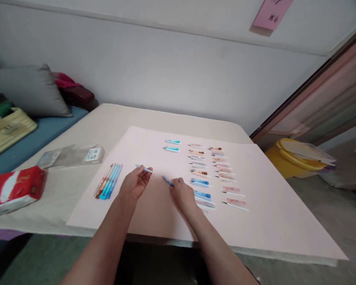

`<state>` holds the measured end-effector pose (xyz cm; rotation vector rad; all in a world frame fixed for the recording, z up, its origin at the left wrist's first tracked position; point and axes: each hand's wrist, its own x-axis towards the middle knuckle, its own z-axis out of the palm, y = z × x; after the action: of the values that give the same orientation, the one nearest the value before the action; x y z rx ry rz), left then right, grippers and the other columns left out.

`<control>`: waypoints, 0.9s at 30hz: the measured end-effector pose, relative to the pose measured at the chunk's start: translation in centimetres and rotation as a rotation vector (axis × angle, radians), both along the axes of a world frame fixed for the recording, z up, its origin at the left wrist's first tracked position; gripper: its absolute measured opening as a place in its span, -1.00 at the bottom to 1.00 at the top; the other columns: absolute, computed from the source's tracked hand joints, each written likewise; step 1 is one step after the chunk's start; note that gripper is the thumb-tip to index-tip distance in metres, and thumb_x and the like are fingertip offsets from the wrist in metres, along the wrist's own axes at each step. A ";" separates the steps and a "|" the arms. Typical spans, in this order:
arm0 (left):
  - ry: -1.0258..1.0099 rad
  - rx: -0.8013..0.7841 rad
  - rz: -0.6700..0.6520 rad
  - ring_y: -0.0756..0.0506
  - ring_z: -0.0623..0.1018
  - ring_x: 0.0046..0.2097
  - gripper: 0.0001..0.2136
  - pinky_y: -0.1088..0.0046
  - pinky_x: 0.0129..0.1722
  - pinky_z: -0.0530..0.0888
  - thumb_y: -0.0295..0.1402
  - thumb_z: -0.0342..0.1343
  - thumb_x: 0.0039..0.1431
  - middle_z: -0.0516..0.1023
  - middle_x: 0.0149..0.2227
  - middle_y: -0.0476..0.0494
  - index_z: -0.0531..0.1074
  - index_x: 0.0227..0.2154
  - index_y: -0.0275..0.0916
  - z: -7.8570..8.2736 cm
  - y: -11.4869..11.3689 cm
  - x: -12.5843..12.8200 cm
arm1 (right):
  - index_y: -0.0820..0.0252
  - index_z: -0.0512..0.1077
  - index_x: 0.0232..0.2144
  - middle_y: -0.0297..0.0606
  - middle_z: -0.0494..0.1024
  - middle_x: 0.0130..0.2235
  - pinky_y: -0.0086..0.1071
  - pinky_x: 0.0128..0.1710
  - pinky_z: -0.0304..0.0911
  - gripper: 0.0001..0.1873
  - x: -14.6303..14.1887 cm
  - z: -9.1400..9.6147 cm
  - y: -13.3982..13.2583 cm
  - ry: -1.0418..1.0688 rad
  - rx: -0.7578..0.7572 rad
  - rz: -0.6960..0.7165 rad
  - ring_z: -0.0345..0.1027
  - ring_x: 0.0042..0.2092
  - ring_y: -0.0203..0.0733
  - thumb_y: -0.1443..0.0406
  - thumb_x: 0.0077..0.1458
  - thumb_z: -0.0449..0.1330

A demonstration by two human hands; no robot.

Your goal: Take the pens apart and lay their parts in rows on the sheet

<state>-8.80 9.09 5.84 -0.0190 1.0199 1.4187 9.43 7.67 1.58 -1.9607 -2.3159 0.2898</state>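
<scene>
My left hand (138, 181) pinches a slim pale-blue and white pen part (144, 169) above the pink sheet. My right hand (182, 192) is closed on a darker blue pen barrel (167, 181), which points toward the left hand; the two pieces are apart. Left of my hands, several whole pens (109, 181) in brown, turquoise and blue lie side by side. Right of my hands, pen barrels with thin white refills beside them form two columns, among them a blue barrel (199, 182) and a pink barrel (236, 202). Two turquoise barrels (171, 149) lie farther back.
The pink sheet (269, 221) covers much of the cloth-topped table (166, 117). A clear plastic sleeve (74, 156) and a red tissue pack (16, 189) lie at the left. A yellow bucket (290, 160) stands beyond the right edge, and a wall (136, 67) rises behind.
</scene>
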 end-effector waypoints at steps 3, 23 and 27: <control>0.008 -0.007 -0.011 -0.01 0.55 -0.43 -0.93 0.59 -0.52 0.52 -0.57 0.03 0.11 0.52 -0.44 -0.25 0.32 -0.46 -0.35 -0.3 -0.1 0.3 | 0.20 0.31 -0.19 -0.14 0.37 -0.18 -0.38 -0.42 0.13 -0.80 -1.0 -1.0 -0.1 -0.073 -0.028 0.043 0.39 -0.32 -0.19 0.38 0.16 -0.06; 0.225 0.101 -0.049 0.01 0.51 -0.46 -0.92 0.54 -0.47 0.49 -0.49 0.07 0.08 0.50 -0.46 -0.21 0.29 -0.48 -0.32 -1.3 0.3 0.7 | 0.18 0.36 -0.33 -0.28 0.35 -0.27 -0.48 -0.38 0.09 -0.90 -0.8 2.2 -1.3 0.412 0.143 0.138 0.30 -0.31 -0.29 0.37 0.14 0.03; 0.293 0.123 -0.074 0.00 0.51 -0.45 -0.91 0.51 -0.42 0.48 -0.46 0.10 0.05 0.50 -0.48 -0.19 0.29 -0.49 -0.31 -1.0 0.1 0.9 | 0.18 0.37 -0.35 -0.29 0.34 -0.28 -0.48 -0.39 0.08 -0.88 -0.8 2.4 -1.4 0.405 0.137 0.140 0.29 -0.33 -0.31 0.37 0.15 0.03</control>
<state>-7.88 9.16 4.86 0.3221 1.1570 1.4404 8.60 6.29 3.98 -1.5125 -2.1448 0.4757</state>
